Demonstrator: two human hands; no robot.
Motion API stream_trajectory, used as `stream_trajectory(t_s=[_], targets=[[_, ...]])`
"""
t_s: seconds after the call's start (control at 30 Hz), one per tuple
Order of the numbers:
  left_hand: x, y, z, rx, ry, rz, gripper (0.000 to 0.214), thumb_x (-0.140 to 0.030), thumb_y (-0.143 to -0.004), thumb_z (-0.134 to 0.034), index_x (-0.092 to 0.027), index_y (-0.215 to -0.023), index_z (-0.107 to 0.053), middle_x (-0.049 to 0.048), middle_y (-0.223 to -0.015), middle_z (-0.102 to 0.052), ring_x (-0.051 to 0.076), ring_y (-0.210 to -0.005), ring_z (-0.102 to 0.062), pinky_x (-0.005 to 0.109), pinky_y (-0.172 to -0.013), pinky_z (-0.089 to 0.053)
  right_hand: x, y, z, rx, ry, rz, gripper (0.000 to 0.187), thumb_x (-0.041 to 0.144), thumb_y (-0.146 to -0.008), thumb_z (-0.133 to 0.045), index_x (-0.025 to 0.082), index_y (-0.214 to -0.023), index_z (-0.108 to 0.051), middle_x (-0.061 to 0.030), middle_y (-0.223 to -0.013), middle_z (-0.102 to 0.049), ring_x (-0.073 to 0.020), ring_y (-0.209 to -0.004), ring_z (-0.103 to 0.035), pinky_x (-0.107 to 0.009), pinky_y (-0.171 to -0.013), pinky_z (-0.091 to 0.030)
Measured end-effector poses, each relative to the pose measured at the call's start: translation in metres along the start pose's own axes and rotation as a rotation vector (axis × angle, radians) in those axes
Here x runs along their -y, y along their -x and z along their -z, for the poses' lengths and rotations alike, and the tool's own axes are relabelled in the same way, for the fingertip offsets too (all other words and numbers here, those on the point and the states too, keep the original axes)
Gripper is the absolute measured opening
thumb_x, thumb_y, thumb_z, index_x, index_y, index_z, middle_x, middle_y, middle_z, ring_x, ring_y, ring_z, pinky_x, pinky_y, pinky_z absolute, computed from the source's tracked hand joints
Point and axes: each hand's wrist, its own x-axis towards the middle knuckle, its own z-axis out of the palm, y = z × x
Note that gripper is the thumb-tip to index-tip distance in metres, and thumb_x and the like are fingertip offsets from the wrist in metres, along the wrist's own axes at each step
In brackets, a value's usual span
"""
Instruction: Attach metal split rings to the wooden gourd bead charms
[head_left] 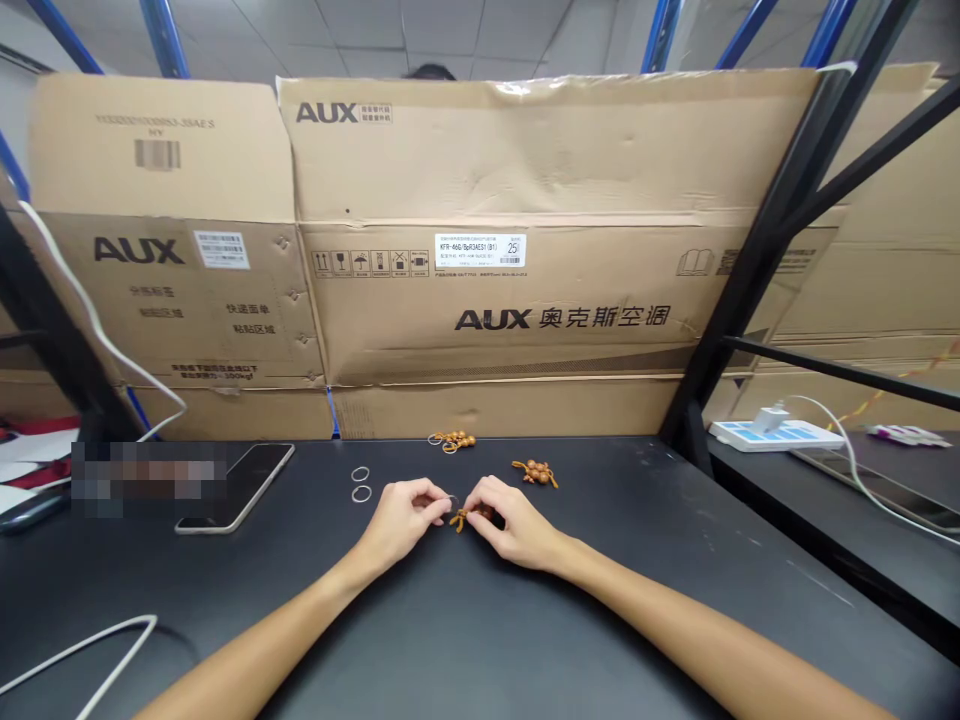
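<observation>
Near the middle of the dark desk, my left hand (401, 518) pinches a small metal key ring (454, 502) between thumb and fingers. Close beside it, my right hand (517, 525) grips a brown beaded charm with an orange cord (459, 520); the cord's end sticks out toward the ring. Whether the ring passes through the cord cannot be made out, and the fingers partly cover the beads. Two loose key rings (361, 494) lie left of my left hand. Another beaded charm (536, 472) rests beyond my right hand. Farther back lie beaded charms with rings (456, 440).
A smartphone (238, 490) lies on the left of the desk (390, 640), near papers (34, 455) and a white cable (112, 625). Cardboard panels (570, 200) stand along the back edge. At right are a black metal frame (750, 240) and a power strip (806, 436) with a plugged-in charger.
</observation>
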Motion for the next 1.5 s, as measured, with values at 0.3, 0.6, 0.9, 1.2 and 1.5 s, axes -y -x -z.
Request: stream_trajectory(t_s=[0.3,0.6,0.9,1.2,1.5], targets=[[0.0001,0.0051,-0.0027,0.070,-0.040,-0.099,0.013,-0.024,-0.079,-0.063,-0.016,-0.070,-0.070,0.0064,-0.090,-0.072,0.019,-0.081,-0.067,0.028,-0.079,-0.052,0.0000,0.0003,0.0004,-0.018,-0.025,-0.008,0.008,0.018,-0.090,-0.049,0.020,-0.089,-0.056,-0.0032,-0.083,-0.056,-0.0158,-0.076,-0.052,-0.028,-0.068,-0.045],[-0.0009,0.0060,-0.0032,0.113,0.007,-0.061,0.014,-0.026,-0.077,-0.066,-0.016,-0.068,-0.068,0.0063,-0.093,-0.072,0.019,-0.081,-0.067,0.028,-0.079,-0.052,-0.0018,0.0006,-0.0011,-0.038,-0.025,-0.036,0.009,0.020,-0.091,-0.049,0.020,-0.089,-0.058,-0.0026,-0.082,-0.056,-0.0152,-0.076,-0.052,-0.027,-0.066,-0.044],[-0.0031,0.0055,-0.0025,0.144,0.010,-0.091,0.014,-0.026,-0.077,-0.066,-0.016,-0.067,-0.068,0.0067,-0.096,-0.071,0.019,-0.085,-0.066,0.028,-0.080,-0.050,-0.0044,0.0006,-0.0034,-0.074,0.018,-0.055,0.009,0.023,-0.090,-0.050,0.020,-0.086,-0.057,-0.0024,-0.080,-0.056,-0.0156,-0.074,-0.053,-0.027,-0.065,-0.044],[-0.0016,0.0046,0.0009,0.205,-0.080,-0.164,0.015,-0.028,-0.076,-0.067,-0.016,-0.067,-0.066,0.0068,-0.104,-0.066,0.018,-0.089,-0.064,0.028,-0.083,-0.048,-0.0082,0.0003,-0.0054,-0.079,0.091,-0.071,0.005,0.019,-0.088,-0.053,0.020,-0.084,-0.057,-0.0019,-0.079,-0.057,-0.0159,-0.076,-0.053,-0.028,-0.067,-0.043],[-0.0003,0.0048,0.0024,0.196,-0.306,-0.235,0.017,-0.029,-0.086,-0.056,-0.021,-0.076,-0.067,0.0061,-0.114,-0.061,0.022,-0.103,-0.057,0.035,-0.094,-0.041,-0.0085,0.0004,-0.0060,-0.108,0.082,-0.065,0.007,0.018,-0.088,-0.051,0.020,-0.084,-0.056,-0.0023,-0.080,-0.057,-0.0159,-0.076,-0.053,-0.029,-0.068,-0.044]])
